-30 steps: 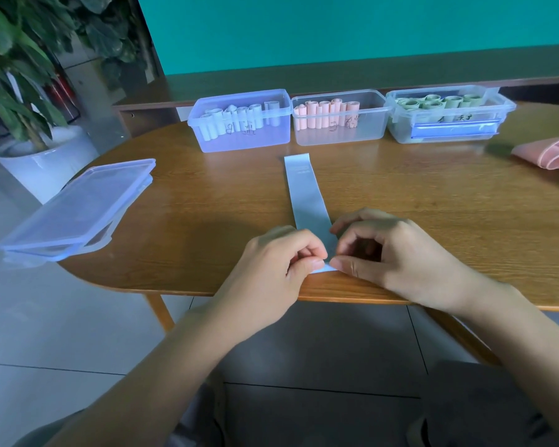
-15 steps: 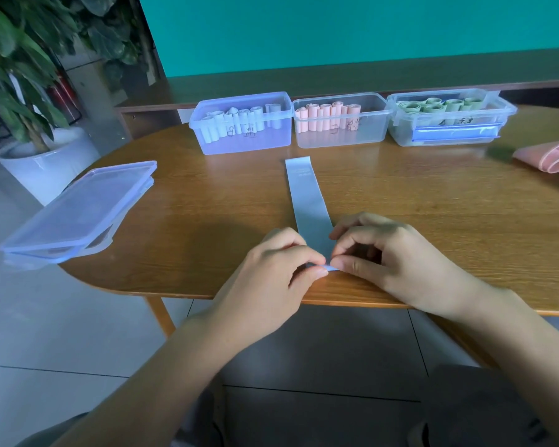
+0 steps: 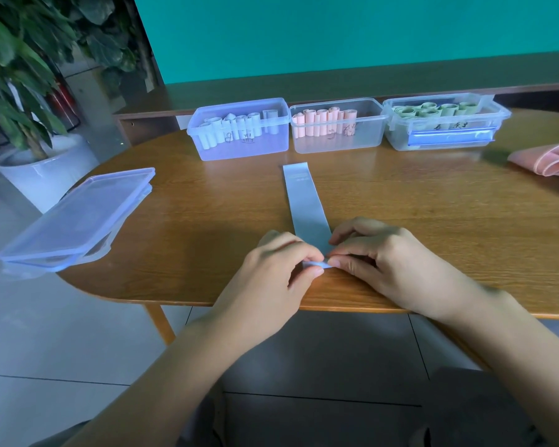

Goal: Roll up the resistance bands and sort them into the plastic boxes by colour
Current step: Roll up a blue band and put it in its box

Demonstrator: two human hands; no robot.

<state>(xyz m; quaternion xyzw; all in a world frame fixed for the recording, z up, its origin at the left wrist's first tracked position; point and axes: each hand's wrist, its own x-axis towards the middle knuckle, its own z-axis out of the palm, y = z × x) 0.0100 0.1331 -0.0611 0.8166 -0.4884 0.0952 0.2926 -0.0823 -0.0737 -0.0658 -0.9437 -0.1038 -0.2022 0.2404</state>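
Your left hand (image 3: 276,266) and right hand (image 3: 381,262) both pinch the near end of the pale blue band (image 3: 307,204), just inside the near edge of the table (image 3: 433,221). Thumb and fingertips of each hand are curled round a small rolled start of the band, and the two hands meet at it. The rest of the band lies flat on the table, running away from you toward the far edge, and its far end stops short of the boxes.

Three clear plastic boxes stand side by side along the far edge. The left box (image 3: 239,146) holds pale blue rolls, the middle box (image 3: 338,143) holds pink rolls, and the right box (image 3: 446,137) holds green rolls. All three are open.

The stacked lids (image 3: 75,221) sit at the left edge, overhanging it. A pink band (image 3: 549,159) lies loose at the right edge, unrolled and partly out of frame. A potted plant (image 3: 23,91) stands on the floor past the left edge.
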